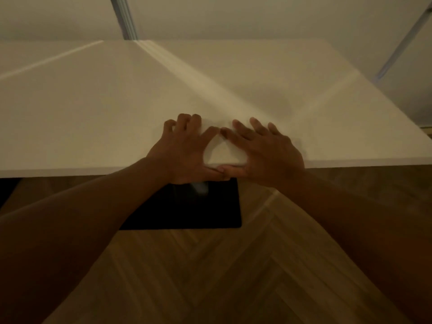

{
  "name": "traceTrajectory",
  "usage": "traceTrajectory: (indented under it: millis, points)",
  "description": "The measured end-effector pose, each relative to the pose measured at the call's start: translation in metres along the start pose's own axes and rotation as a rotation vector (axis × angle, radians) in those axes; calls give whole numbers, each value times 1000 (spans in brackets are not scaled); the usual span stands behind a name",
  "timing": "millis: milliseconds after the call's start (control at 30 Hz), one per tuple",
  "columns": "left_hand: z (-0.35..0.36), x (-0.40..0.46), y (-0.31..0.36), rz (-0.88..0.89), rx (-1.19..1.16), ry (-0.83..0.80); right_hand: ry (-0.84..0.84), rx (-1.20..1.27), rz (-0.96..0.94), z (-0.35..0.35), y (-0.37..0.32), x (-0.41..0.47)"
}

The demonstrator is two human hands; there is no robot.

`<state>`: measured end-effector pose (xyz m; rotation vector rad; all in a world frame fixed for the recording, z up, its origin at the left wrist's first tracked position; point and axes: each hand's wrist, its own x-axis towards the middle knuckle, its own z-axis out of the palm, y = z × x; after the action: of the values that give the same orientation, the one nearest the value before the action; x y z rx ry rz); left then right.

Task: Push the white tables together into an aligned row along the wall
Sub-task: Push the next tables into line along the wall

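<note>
A white table (93, 108) fills the upper half of the head view, its far edge against a pale wall (233, 15). A faint line crosses the top at the far left; I cannot tell whether it is a seam between two tables or a reflection. Both hands rest side by side on the near edge at its middle. My left hand (180, 146) has its fingers curled on top and its thumb at the edge. My right hand (266, 150) lies with fingers spread flat on the top and its thumb along the edge, touching the left thumb.
A black base plate (201, 211) of the table lies on the herringbone wood floor (233, 277) just below my hands. Metal strips run up the wall at the centre left (124, 17) and the right (402, 43). The table's right corner ends near the right frame edge.
</note>
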<state>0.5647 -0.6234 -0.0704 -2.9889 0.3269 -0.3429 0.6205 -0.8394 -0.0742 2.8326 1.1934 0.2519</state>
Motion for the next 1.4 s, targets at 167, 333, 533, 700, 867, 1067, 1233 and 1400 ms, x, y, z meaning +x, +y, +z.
traceTrajectory:
  millis: [167,333,533,700,867,1067,1233,1400]
  points:
    - [3,6,1,10,-71,-77,-12,28,4,-1,6,3]
    - [12,19,3,9,-23,-145,7,28,19,4,17,9]
    - [15,21,-1,7,-102,-150,-5,78,30,5,17,11]
    - [11,20,-1,46,-121,-137,-15,121,51,4,16,11]
    - [7,20,1,38,-106,-140,6,191,52,3,17,11]
    - [2,20,3,7,-135,-164,17,217,100,4,15,9]
    - [1,22,4,6,-91,-136,48,274,179,0,15,9]
    - [6,22,4,9,-54,-114,91,330,252,-3,11,9]
